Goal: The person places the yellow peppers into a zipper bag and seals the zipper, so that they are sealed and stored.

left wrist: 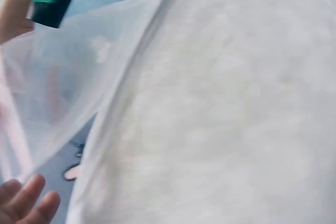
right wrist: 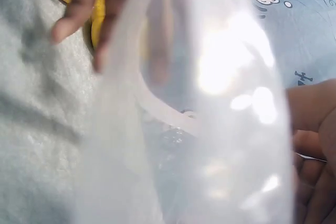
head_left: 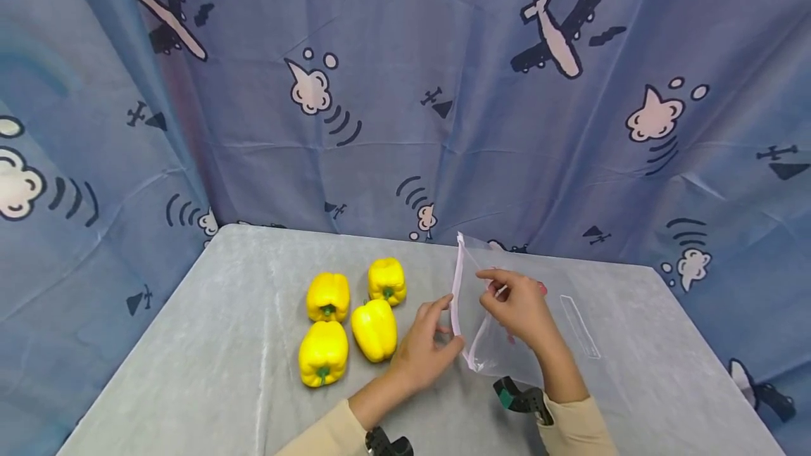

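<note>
A clear plastic zip bag [head_left: 507, 354] with a pink zip edge stands partly spread at the right of the table, its mouth facing left. My right hand [head_left: 522, 305] pinches the bag's film near the mouth. In the right wrist view, that hand [right wrist: 315, 156] shows with curled fingers at the bag's side. My left hand [head_left: 421, 350] is at the pink edge, index finger and thumb apart along it. Its fingers [left wrist: 34, 200] look loosely extended in the left wrist view. Just left of this hand sit several yellow bell peppers [head_left: 375, 331].
A pale grey cloth covers the table [head_left: 209, 343]. Behind it hangs a blue curtain [head_left: 380, 90] printed with planes and clouds. Dark camera mounts [head_left: 522, 397] are strapped to both wrists, the right one close to the bag's lower edge.
</note>
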The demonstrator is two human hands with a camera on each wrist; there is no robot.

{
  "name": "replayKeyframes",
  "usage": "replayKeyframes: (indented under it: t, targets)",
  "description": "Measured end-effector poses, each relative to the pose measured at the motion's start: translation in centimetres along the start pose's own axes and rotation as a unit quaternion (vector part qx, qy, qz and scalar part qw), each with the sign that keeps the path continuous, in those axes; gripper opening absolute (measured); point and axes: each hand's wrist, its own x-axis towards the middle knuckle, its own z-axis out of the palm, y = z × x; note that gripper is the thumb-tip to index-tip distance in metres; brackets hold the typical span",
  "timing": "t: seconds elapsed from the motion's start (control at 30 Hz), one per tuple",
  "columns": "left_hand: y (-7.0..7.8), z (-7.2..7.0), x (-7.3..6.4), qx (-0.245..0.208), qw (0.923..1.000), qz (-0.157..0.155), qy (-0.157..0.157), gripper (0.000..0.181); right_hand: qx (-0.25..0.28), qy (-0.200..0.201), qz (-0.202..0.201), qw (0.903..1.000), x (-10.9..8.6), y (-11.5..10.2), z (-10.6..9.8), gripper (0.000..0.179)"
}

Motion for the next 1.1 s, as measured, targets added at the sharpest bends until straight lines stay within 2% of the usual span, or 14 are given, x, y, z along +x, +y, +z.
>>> replayKeyframes:
  t: [0.13, 0.33, 0.5, 0.63, 0.8, 0.93, 1.1]
  targets:
    - [1.3, -1.4, 0.3, 0.034, 0.9991, 0.017, 0.019, 0.057, 0.004, 0.000, 0.010, 0.9999, 0.2, 0.0, 0.0, 0.033]
    - [3.3, -4.1, 0.6, 0.039, 0.9984, 0.034, 0.025, 0.051, 0.023, 0.000, 0.014, 0.9996, 0.4, 0.2, 0.1, 0.032]
    - [4.5, -6.9, 0.7, 0.044, 0.9977, 0.036, 0.037, 0.046, 0.057, -0.008, 0.038, 0.9976, 0.5, 0.4, 0.3, 0.032]
    - [5.2, -9.6, 0.7, 0.039, 0.9967, 0.037, 0.061, 0.043, 0.082, -0.013, 0.058, 0.9948, 0.6, 0.6, 0.3, 0.033]
    - [5.2, -12.0, 0.2, 0.027, 0.9951, 0.037, 0.088, 0.039, 0.120, -0.013, 0.069, 0.9903, 0.5, 0.9, 0.1, 0.035]
    - [4.6, -12.9, -0.7, 0.029, 0.9960, 0.022, 0.082, 0.038, 0.132, -0.003, 0.072, 0.9887, 0.2, 1.1, 0.0, 0.035]
    - [3.7, -13.8, -2.1, 0.066, 0.9945, 0.014, 0.081, 0.037, 0.118, -0.006, 0.063, 0.9909, 0.1, 1.1, 0.3, 0.032]
